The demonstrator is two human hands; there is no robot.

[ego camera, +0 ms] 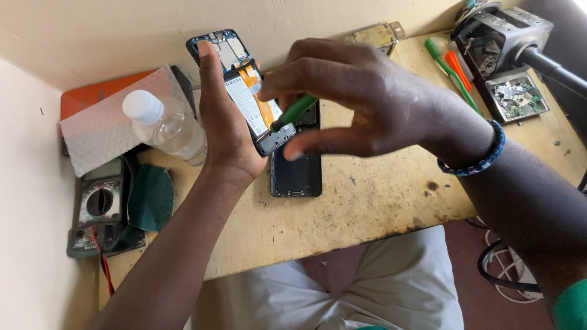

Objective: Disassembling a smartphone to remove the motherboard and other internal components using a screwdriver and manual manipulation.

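Up above the table, the left hand (229, 131) grips an opened phone (244, 91), its back cover off and battery showing, fingers wrapped along its edge. Meanwhile the right hand (361, 101) pinches a green-handled screwdriver (295, 112), tip down on the phone's lower end. Just beneath lies a dark phone screen (296, 174) on the worn yellow table (367, 195). Left of the hands stands a clear plastic bottle (165, 127) with a white cap, beside bubble wrap (104, 125) and a multimeter (98, 205). More screwdrivers (454, 70) and a parts tray (518, 95) sit at the far right.
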